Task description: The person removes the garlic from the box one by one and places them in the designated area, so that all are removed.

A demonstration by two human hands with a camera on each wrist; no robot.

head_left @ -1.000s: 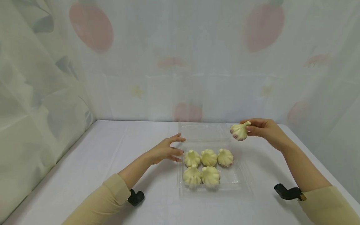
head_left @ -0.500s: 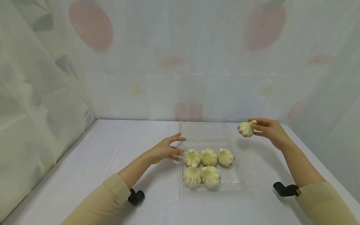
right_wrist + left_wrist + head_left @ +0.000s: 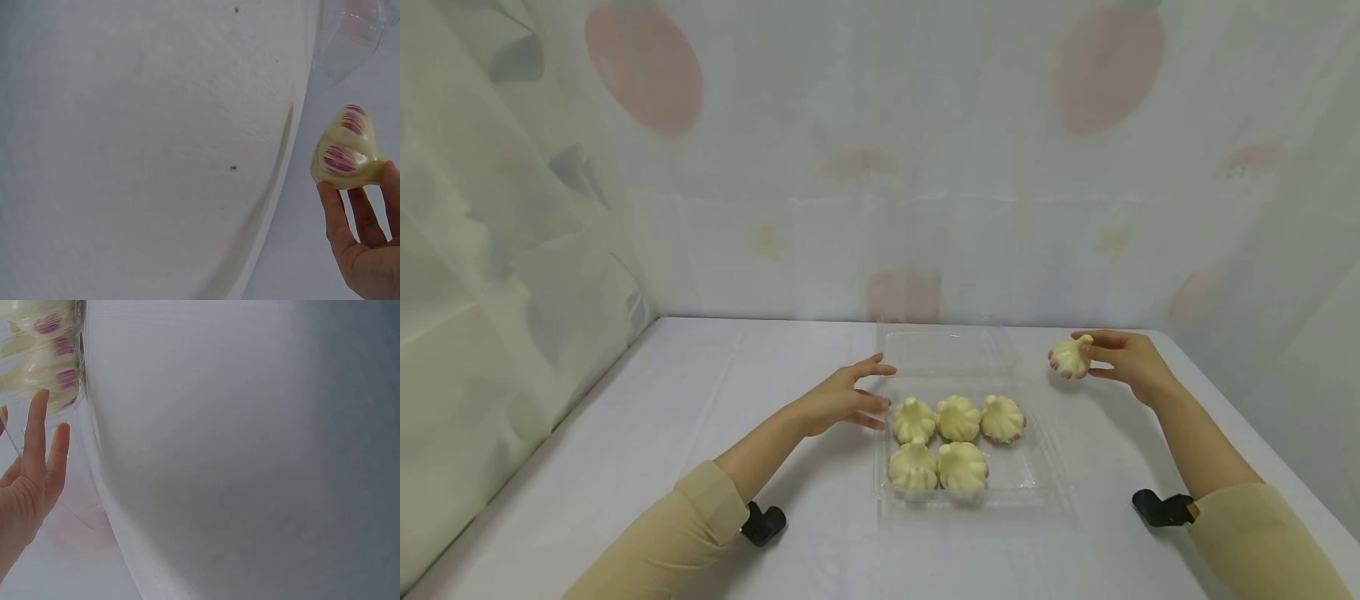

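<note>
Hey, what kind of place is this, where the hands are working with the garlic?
Probably a staged tabletop booth, not a kitchen: a white-covered table, sheer printed curtains all round, and one clear plastic tray of garlic bulbs.

Legible text: none on the clear plastic tray (image 3: 1037, 487), the garlic bulbs or the white table (image 3: 625, 433). Curtain (image 3: 880, 167): printed motifs only, no lettering

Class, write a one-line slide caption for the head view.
Right hand holds a garlic bulb beside a clear tray.
</note>
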